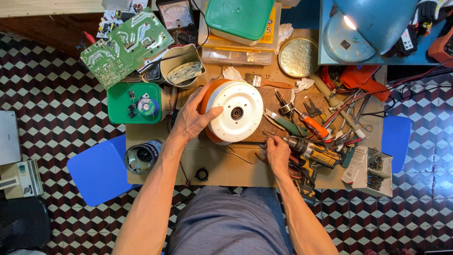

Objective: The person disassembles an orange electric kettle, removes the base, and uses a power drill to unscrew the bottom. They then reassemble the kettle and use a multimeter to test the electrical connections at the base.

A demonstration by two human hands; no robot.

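Observation:
A round white and orange appliance base [234, 112] lies on its side on a cardboard-covered low table [226, 165], its white underside facing up with a dark hole at the centre. My left hand [191, 118] grips its left rim, thumb on the white face. My right hand [277, 150] rests on the table just right of and below it, fingers pinching near thin metal tweezers [269, 134] beside a yellow and black cordless drill [317, 152]. What the fingers hold is too small to tell.
A green circuit board [125, 46], a multimeter [177, 19], a green box [134, 103], a paintbrush [266, 82], a round metal lid [297, 57], pliers and screwdrivers [311, 123] crowd the table. A blue lamp [377, 23] hangs at top right. Blue stools [96, 170] flank the table.

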